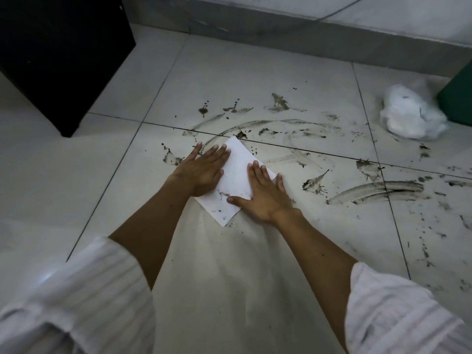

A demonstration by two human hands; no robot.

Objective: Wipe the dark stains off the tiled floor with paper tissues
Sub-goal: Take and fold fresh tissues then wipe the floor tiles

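Both hands flat, fingers straight, pressing tissue (236, 175) to floor (76, 175): left hand (203, 169) far-left, right hand (265, 194) near-right. Thickest stains (378, 191) lie right of tissue, nearer right hand.

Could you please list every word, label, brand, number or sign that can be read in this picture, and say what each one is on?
None: no readable text shows anywhere.
The folded tissue under the left hand and right hand is plain white, with only dark smudges.
The crumpled tissue wad, black cabinet and green bin show no print.
The marks on the tiled floor are stains, not writing.
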